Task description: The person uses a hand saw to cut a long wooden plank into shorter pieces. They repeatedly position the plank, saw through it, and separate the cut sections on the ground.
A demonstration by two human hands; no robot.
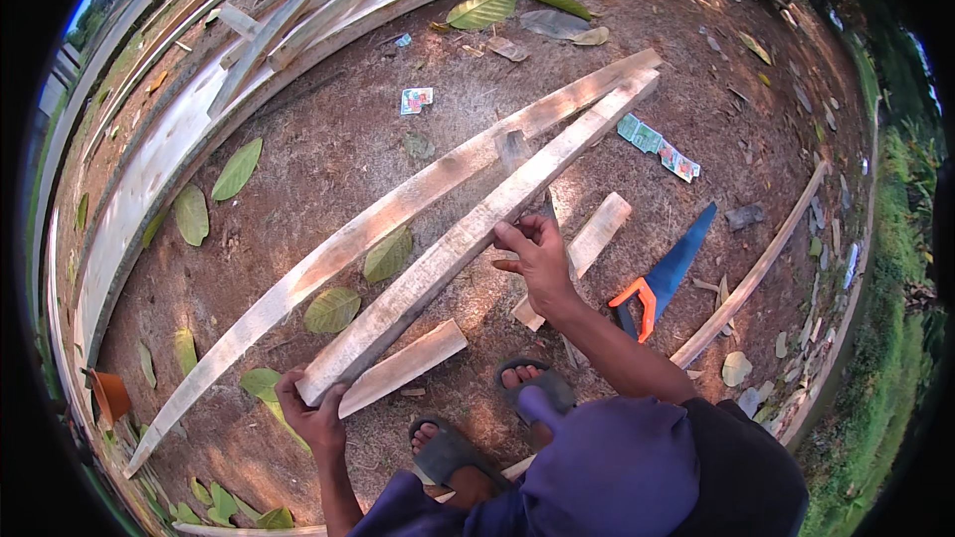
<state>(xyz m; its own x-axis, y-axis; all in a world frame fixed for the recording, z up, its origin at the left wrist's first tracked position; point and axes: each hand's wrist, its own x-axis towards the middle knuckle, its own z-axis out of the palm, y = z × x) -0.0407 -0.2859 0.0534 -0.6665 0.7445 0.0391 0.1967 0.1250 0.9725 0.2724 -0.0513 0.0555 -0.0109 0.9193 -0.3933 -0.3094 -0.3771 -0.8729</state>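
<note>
A long, straight wooden beam (438, 259) runs diagonally from near my feet toward the upper right. My left hand (314, 416) is closed around its near end, thumb and fingers at the two sides. Further along, my right hand (540, 264) has curled fingers against the beam's right edge, while one digit sticks out apart from it. A longer, flatter wooden board (328, 254) lies left of the beam, and the two meet at the far end. Under and beside the beam are a short wood piece (408, 368) and another short wood piece (587, 249), partly hidden behind my right hand.
A handsaw (662, 283) with an orange and black handle lies right of my right forearm. Beyond it is a thin wooden strip (751, 278). A large pale board (149, 209) with offcuts (288, 35) curves along the left. Leaves (237, 169) and coloured wrappers (659, 147) litter the soil.
</note>
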